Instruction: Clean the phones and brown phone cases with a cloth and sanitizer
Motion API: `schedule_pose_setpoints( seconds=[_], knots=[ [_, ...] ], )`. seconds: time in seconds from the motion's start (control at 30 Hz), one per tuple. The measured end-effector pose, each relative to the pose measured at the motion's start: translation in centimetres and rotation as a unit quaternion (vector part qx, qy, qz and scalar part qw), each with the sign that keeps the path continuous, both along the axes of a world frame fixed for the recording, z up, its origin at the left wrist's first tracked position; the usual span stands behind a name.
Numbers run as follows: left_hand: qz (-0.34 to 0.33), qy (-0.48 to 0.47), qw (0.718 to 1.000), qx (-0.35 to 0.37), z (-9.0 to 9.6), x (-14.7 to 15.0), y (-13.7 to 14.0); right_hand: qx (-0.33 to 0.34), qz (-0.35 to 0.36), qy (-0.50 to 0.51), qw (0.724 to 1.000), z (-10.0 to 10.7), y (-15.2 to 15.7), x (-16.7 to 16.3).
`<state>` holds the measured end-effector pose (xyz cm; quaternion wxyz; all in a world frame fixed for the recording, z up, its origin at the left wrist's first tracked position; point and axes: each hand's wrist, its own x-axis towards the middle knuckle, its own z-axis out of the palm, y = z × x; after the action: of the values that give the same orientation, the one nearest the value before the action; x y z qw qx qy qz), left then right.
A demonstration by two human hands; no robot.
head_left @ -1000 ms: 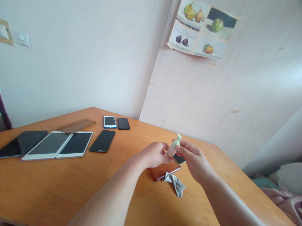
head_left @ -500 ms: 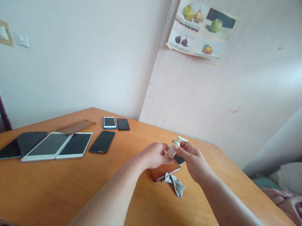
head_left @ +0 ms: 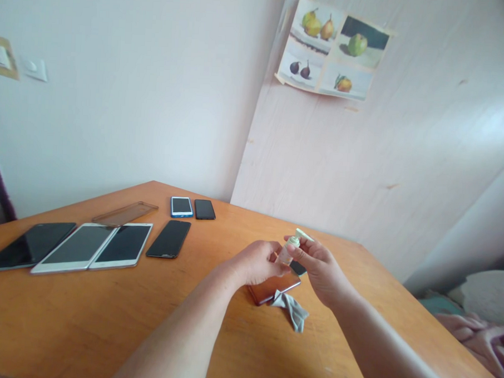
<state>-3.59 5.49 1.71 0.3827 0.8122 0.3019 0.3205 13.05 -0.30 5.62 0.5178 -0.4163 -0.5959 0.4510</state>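
Between my hands is a small pump bottle (head_left: 286, 254) with a pale green pump head, held tilted above the table. My left hand (head_left: 260, 262) is closed round the bottle's lower body. The fingers and thumb of my right hand (head_left: 317, 267) pinch it at the neck, just below the pump. Beneath them lies a reddish-brown, shiny flat case or device (head_left: 272, 289), partly covered by my left hand. A crumpled grey cloth (head_left: 292, 310) rests against its near edge. Part of a dark phone-like object (head_left: 298, 268) shows behind my right fingers.
On the table's left lie a black tablet (head_left: 30, 245), two white-framed tablets (head_left: 76, 248) (head_left: 122, 244), a clear brownish phone case (head_left: 125, 212) and a black phone (head_left: 169, 239). Farther back are a blue-edged white phone (head_left: 181, 207) and a small dark phone (head_left: 205, 209). Walls stand behind.
The pump's spout has turned slightly to the right and points a little more downward. Both hands keep their hold on the bottle. The whole view has shifted slightly.
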Motion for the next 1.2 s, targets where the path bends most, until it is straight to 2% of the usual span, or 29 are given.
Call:
schedule_pose_setpoints(
  seconds=[0.17, 0.37, 0.47, 0.57, 0.7, 0.93, 1.07, 1.2],
  knots=[
    [-0.016, -0.016, 0.999, -0.025, 0.2, 0.0, -0.1, -0.002, 0.022, -0.007, 1.000, 0.2, -0.2, 0.3],
    [-0.013, 0.007, 1.000, -0.006, 0.2, 0.1, -0.2, 0.030, 0.035, -0.062, 0.997, 0.5, -0.3, 0.2],
    [-0.023, 0.007, 1.000, -0.004, 0.2, 0.2, -0.3, 0.040, 0.054, -0.064, 0.996, 0.6, -0.3, -0.2],
    [-0.019, 0.010, 1.000, 0.002, 0.3, 0.2, -0.3, 0.045, 0.041, -0.056, 0.997, 0.6, -0.3, -0.6],
    [-0.021, 0.008, 1.000, -0.006, 0.6, 0.1, -0.2, 0.034, 0.007, -0.040, 0.999, 0.5, -0.3, -0.9],
    [-0.070, -0.010, 0.997, -0.041, 1.3, -0.5, -0.7, 0.019, 0.052, -0.033, 0.998, 0.5, -0.1, 0.1],
    [-0.065, 0.014, 0.997, -0.033, 1.5, -0.6, -0.9, 0.012, 0.069, -0.045, 0.996, 0.7, -0.3, -0.1],
    [-0.061, 0.014, 0.998, -0.015, 1.6, -0.7, -1.0, 0.023, 0.054, -0.057, 0.997, 0.8, -0.5, -0.7]
  ],
)
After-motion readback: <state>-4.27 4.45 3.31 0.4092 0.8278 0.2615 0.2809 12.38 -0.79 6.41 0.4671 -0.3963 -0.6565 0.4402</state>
